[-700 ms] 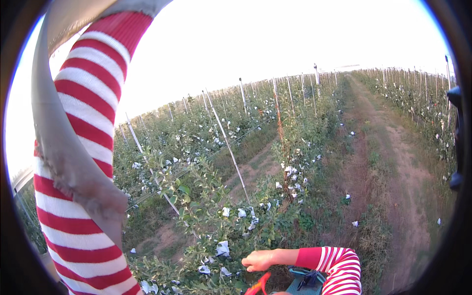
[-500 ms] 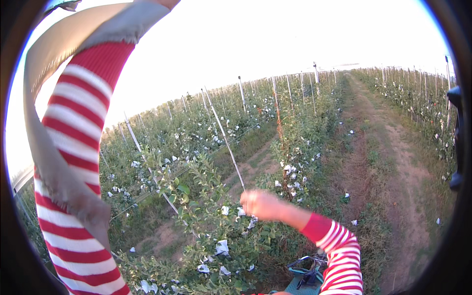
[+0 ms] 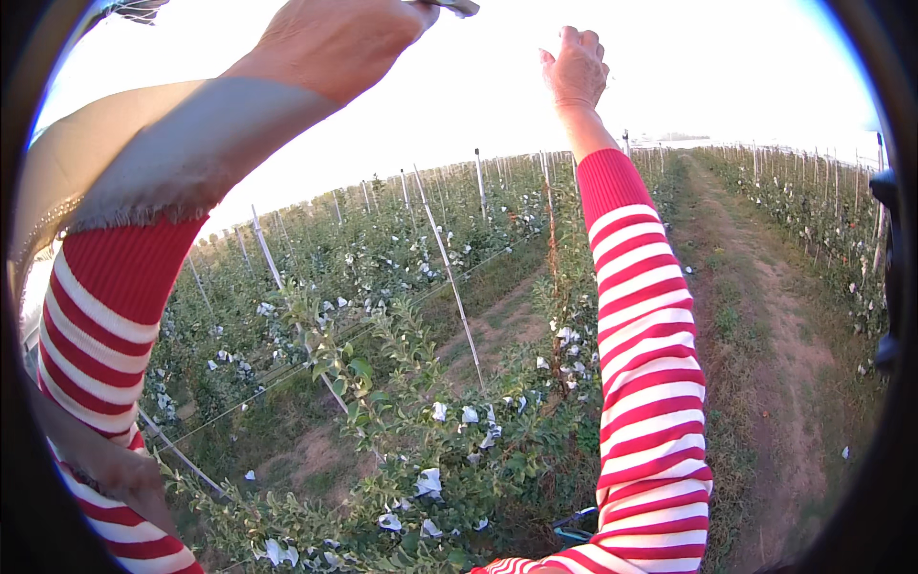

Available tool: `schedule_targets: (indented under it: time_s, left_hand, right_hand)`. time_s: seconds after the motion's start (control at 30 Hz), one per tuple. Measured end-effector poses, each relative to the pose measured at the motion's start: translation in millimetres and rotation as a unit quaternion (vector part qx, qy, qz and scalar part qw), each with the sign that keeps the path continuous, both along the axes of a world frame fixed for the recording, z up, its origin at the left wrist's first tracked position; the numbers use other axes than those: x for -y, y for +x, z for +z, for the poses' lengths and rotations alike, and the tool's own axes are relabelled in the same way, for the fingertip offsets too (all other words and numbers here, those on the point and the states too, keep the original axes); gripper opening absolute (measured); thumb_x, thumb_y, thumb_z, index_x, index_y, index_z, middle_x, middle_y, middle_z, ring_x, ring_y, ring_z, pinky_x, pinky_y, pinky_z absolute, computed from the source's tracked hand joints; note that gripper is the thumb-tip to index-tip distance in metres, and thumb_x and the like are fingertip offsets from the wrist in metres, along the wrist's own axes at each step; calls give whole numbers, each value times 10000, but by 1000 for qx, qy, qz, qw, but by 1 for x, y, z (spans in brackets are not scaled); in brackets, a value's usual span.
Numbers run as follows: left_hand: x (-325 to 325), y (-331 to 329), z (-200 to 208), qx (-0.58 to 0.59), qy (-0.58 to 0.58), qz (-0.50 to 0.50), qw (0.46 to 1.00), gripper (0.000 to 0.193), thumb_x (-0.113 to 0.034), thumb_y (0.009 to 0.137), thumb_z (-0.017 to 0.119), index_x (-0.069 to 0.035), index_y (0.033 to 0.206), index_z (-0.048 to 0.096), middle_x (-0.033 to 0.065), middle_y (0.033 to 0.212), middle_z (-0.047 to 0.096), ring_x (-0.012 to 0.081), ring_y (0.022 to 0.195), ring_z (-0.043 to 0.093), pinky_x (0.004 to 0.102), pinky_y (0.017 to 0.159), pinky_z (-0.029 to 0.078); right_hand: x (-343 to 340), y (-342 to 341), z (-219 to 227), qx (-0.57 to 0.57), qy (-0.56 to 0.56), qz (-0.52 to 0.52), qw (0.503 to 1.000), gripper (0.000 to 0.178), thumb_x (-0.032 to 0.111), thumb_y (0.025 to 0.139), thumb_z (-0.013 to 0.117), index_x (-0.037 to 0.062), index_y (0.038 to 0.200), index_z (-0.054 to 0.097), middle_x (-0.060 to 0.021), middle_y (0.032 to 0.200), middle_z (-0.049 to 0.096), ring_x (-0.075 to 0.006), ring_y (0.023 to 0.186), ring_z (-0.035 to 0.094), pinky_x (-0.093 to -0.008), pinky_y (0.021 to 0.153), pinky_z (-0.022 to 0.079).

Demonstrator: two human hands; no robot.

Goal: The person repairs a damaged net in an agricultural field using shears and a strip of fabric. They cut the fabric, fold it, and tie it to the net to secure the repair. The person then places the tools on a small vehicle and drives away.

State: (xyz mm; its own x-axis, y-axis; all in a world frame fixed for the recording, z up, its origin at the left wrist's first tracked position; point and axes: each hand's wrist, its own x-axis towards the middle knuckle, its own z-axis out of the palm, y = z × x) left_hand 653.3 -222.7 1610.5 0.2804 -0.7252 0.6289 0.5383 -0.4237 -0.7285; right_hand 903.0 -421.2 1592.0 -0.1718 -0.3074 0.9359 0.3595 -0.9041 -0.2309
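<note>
My left hand [image 3: 330, 43] is raised at the upper left, partly cut off by the top edge. At its fingertips is the end of a flat grey-green piece [image 3: 457, 8], whose kind I cannot make out. A wide grey-tan strip of cloth [image 3: 182, 143] with a frayed edge lies around my left forearm, over the red-and-white striped sleeve. My right hand [image 3: 577, 69] is lifted against the bright sky, fingers loosely bent and thumb apart, with nothing seen in it. Below both arms stands a leafy fruit tree [image 3: 382, 421] with crumpled white papers [image 3: 429, 482] among its leaves.
Slanting pale poles [image 3: 445, 258] and thin wires rise among the tree rows. A dirt track [image 3: 765, 354] runs away at the right, beside another row [image 3: 822, 201]. Part of a teal object [image 3: 572, 528] shows below my right arm. A dark shape sits at the right rim.
My right hand has risen from beside the tree into the sky area, its arm now stretched upward. My left hand has come lower into view, with the cloth strip shifting along with the forearm.
</note>
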Motion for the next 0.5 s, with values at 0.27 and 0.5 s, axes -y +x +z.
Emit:
schedule_targets:
  time_s: [0.27,0.5]
  left_hand:
    - [17,-24,-3,-157,-7,-57,986,281,-20,923,419,28,1132,601,115,623,608,176,452,580,323,392,462]
    - [19,-25,-19,-166,-24,11,986,275,-16,921,423,46,1128,592,120,630,616,177,457,585,317,395,469]
  right_hand:
    - [-7,22,5,101,67,-43,992,248,330,830,691,121,942,616,-46,936,587,-195,873,610,-393,749,503]
    - [-4,20,8,120,73,-122,983,302,298,773,743,110,953,590,-58,931,578,-216,866,614,-394,766,492]
